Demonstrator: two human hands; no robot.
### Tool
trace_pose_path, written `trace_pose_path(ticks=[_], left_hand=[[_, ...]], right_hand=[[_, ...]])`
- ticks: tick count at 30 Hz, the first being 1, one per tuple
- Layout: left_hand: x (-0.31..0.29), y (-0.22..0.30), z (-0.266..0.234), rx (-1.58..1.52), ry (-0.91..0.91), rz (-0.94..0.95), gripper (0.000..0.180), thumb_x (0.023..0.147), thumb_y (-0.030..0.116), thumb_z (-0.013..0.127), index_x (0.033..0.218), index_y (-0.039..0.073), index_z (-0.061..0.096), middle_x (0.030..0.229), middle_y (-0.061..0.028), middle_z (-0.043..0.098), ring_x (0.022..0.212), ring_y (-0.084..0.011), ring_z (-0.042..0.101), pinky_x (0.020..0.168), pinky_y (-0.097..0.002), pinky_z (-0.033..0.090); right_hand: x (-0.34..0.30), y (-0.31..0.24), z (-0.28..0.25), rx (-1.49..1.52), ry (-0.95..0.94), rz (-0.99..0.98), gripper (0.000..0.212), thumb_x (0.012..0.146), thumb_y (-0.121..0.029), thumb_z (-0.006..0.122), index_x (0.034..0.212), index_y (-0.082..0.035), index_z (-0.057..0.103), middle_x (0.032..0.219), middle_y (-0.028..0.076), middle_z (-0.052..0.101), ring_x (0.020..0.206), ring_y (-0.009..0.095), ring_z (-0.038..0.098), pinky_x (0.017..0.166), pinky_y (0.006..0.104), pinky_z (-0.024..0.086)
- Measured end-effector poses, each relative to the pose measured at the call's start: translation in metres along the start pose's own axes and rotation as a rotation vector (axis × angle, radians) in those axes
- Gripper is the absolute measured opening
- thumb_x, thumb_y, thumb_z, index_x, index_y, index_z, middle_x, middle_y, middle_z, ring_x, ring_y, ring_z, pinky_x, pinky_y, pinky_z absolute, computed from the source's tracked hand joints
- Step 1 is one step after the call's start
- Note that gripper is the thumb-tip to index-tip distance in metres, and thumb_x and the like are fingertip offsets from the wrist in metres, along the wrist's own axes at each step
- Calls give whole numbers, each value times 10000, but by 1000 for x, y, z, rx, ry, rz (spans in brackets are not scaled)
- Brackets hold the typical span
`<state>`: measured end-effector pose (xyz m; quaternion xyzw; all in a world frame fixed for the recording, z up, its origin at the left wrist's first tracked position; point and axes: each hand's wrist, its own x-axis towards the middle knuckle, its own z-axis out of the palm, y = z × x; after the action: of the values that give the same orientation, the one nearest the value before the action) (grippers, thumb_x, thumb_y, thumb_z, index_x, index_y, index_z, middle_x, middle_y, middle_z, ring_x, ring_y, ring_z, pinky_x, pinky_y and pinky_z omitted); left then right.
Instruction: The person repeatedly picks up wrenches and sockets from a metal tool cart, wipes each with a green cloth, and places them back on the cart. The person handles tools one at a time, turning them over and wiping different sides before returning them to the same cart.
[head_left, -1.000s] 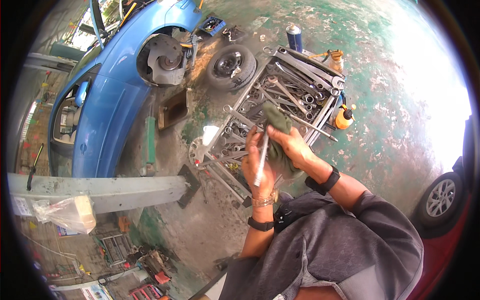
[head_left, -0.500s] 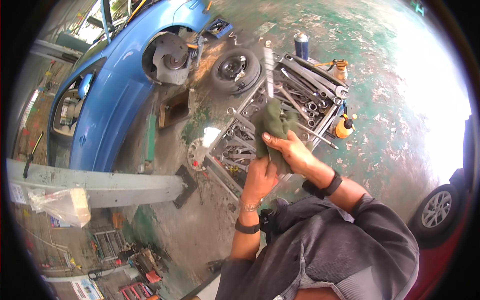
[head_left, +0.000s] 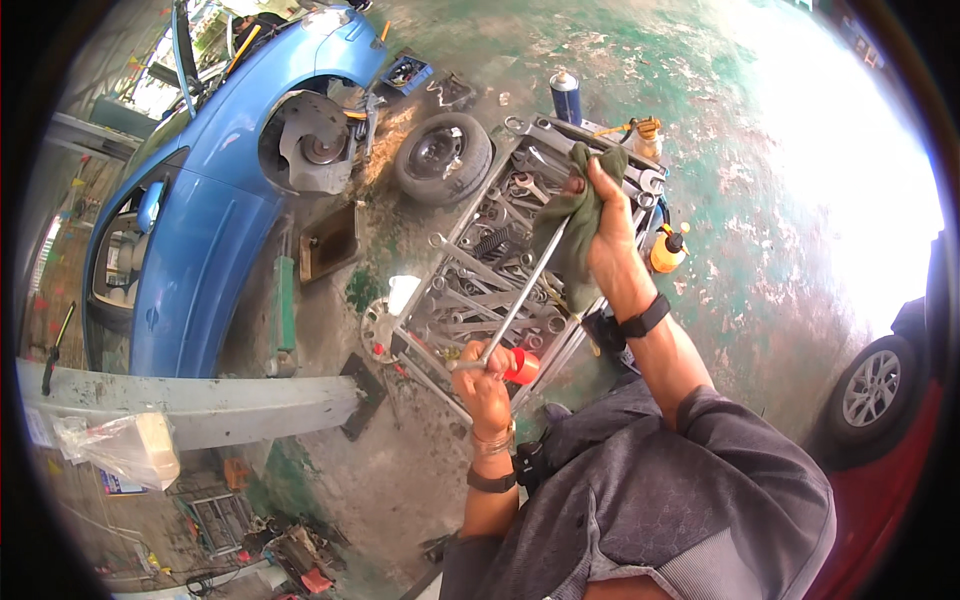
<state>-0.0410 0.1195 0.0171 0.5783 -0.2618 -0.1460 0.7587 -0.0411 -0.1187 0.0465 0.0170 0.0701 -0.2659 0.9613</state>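
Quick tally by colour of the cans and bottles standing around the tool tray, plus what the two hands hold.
Blue spray can: 1
Orange bottles: 2
Red can: 1
Green rag, in the right hand: 1
Long metal bar, in the left hand: 1
Total: 6

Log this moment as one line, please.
left hand: grips long metal rod | right hand: wipes rod's far end with green rag | below: tool tray
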Motion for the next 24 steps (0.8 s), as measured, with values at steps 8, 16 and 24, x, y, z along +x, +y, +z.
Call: trace_pose_path(ticks=[8,16,24], left_hand=[[13,4,38,287,159,-146,772,925,682,353,1250,-18,376,838,-63,503,589,-86,446,477,-214,377],[23,4,21,591,57,17,944,933,661,348,1474,-50,43,1330,-209,419,1251,-276,421,1069,-409,306],[21,-3,38,73,179,9,618,999,479,431,1161,-95,590,1324,-197,518,1218,-285,504,1046,-405,380]], right_hand=[[-53,64,-17,-510,-44,40,233,869,-212,700,927,-15,590,775,42,588,716,148,549,678,279,465],[-71,71,-44,-994,-266,-40,272,824,-153,765,1027,-22,642,946,19,662,900,114,594,817,275,491],[-81,73,-39,-811,-170,-1,506,831,-252,765,1195,-29,493,1080,38,555,972,145,518,832,311,464]])
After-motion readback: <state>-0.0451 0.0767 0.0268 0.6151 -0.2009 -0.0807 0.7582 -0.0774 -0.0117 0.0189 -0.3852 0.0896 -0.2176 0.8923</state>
